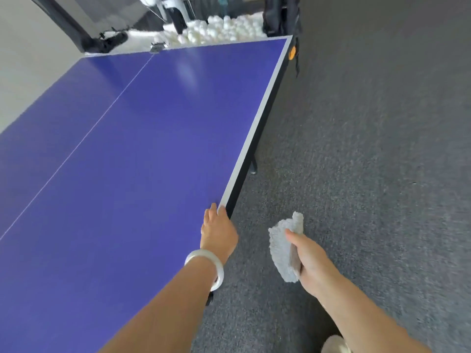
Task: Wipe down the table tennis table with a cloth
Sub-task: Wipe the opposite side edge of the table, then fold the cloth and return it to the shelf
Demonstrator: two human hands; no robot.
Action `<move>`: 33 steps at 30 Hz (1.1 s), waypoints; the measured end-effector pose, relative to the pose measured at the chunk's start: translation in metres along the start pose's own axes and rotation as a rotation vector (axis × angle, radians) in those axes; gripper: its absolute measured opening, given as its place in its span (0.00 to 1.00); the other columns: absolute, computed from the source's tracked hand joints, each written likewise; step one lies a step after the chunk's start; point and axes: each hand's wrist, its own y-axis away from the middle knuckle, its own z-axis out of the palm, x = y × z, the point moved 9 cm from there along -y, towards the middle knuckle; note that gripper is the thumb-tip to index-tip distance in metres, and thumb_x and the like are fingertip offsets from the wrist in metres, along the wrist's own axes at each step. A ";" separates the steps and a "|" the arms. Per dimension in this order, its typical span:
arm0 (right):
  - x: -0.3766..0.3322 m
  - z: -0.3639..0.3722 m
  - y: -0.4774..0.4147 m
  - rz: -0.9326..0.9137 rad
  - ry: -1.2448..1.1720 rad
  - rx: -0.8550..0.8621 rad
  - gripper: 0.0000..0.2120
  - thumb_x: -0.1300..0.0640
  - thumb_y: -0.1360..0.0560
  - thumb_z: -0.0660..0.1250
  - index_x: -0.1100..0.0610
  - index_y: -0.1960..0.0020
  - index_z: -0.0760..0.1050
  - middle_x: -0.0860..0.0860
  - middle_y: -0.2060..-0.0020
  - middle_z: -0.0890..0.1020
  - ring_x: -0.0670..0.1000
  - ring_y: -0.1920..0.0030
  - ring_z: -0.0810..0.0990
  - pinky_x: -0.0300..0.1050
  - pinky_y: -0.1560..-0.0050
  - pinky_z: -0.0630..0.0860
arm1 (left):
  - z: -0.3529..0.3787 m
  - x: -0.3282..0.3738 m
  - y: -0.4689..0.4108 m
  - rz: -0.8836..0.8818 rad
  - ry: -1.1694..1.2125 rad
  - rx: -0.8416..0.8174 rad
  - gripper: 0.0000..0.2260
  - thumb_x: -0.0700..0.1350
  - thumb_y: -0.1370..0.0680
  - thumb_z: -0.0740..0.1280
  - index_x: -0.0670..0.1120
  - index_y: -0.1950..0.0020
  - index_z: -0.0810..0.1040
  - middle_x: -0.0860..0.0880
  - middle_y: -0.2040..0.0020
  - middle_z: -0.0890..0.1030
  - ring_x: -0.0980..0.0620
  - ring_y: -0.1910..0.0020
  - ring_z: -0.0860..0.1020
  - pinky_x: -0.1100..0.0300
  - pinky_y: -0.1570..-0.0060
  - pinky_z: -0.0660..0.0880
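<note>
Bare: left hand [218, 230], right hand [309, 263], both forearms up to near frame edge. Left wrist: one chunky bangle [205, 270], smooth, milky white, slightly translucent. Near edge, right: rounded beige toe, probably a shoe [335, 343], blurred and cropped.
</note>
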 end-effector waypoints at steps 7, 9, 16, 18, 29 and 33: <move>-0.090 0.015 0.080 -0.023 -0.431 -0.116 0.17 0.52 0.17 0.60 0.56 0.31 0.73 0.58 0.34 0.78 0.60 0.35 0.77 0.60 0.29 0.68 | -0.018 0.173 0.084 0.612 0.284 -0.094 0.25 0.58 0.17 0.49 0.59 0.20 0.50 0.66 0.22 0.46 0.62 0.22 0.43 0.62 0.24 0.42; -0.127 0.014 0.097 -0.095 -0.420 -0.140 0.16 0.53 0.17 0.59 0.57 0.32 0.74 0.59 0.35 0.79 0.60 0.36 0.78 0.62 0.33 0.71 | -0.011 0.179 0.061 0.522 -0.023 -0.136 0.27 0.52 0.16 0.51 0.54 0.19 0.43 0.57 0.20 0.42 0.50 0.21 0.40 0.48 0.23 0.42; -0.243 0.003 0.116 -0.263 -0.409 -0.109 0.18 0.51 0.16 0.59 0.60 0.32 0.72 0.61 0.37 0.80 0.62 0.39 0.79 0.64 0.40 0.75 | -0.102 0.253 0.055 0.681 0.508 -0.056 0.21 0.52 0.14 0.48 0.59 0.20 0.50 0.61 0.20 0.47 0.60 0.22 0.45 0.64 0.25 0.42; -0.262 0.013 0.110 -0.276 -0.436 -0.164 0.17 0.51 0.17 0.59 0.59 0.33 0.73 0.61 0.41 0.82 0.62 0.43 0.82 0.62 0.46 0.78 | -0.096 0.256 0.028 0.517 0.517 -0.121 0.22 0.46 0.14 0.48 0.50 0.19 0.49 0.52 0.19 0.47 0.52 0.21 0.50 0.55 0.23 0.47; -0.411 -0.023 0.054 -0.521 -0.479 0.169 0.11 0.70 0.24 0.59 0.62 0.46 0.76 0.60 0.53 0.84 0.61 0.52 0.82 0.58 0.57 0.78 | -0.136 0.345 -0.103 0.082 1.064 -0.480 0.16 0.51 0.16 0.59 0.39 0.53 0.76 0.42 0.56 0.82 0.46 0.58 0.81 0.51 0.51 0.79; -0.463 -0.036 0.039 -0.593 -0.632 0.172 0.16 0.69 0.24 0.57 0.64 0.38 0.73 0.64 0.43 0.80 0.64 0.40 0.78 0.65 0.34 0.70 | -0.142 0.411 -0.125 0.102 1.025 -0.638 0.18 0.52 0.18 0.63 0.38 0.56 0.75 0.42 0.61 0.80 0.47 0.64 0.78 0.54 0.57 0.79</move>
